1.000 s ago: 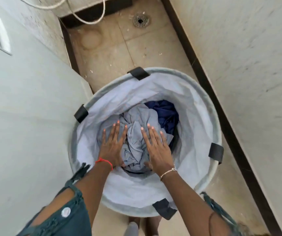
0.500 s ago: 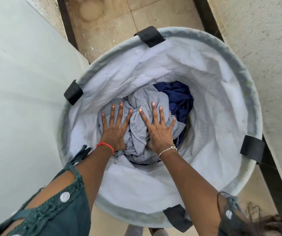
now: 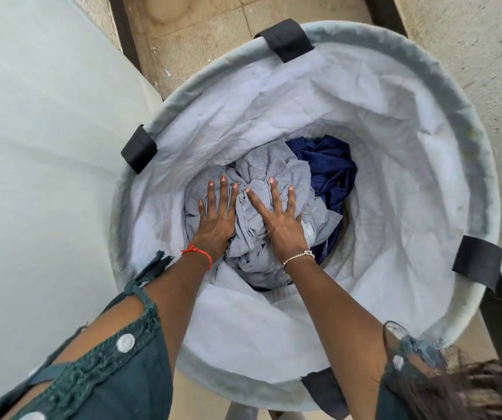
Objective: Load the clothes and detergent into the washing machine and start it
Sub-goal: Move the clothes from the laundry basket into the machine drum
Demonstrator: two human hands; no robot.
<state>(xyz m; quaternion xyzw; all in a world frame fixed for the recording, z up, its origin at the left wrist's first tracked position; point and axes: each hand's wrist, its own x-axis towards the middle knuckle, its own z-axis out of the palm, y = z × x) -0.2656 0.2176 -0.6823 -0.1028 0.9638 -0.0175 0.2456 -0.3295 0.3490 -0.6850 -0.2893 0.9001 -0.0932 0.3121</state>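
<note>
A round grey fabric laundry basket (image 3: 444, 95) with black strap loops stands on the floor below me. At its bottom lies a crumpled light grey garment (image 3: 271, 171) with a dark blue garment (image 3: 328, 165) beside it on the right. My left hand (image 3: 216, 219) rests flat on the left part of the grey garment, fingers spread. On the same garment's right part, my right hand (image 3: 280, 219) lies flat with its fingers apart. Neither hand grips any cloth.
A smooth white appliance side (image 3: 40, 165) fills the left. A rough pale wall (image 3: 486, 56) with a dark skirting runs along the right. Beige tiled floor (image 3: 201, 34) shows beyond the basket.
Both hands have reached deeper into the basket and pressed down onto the grey garment. The camera has moved closer to the basket.
</note>
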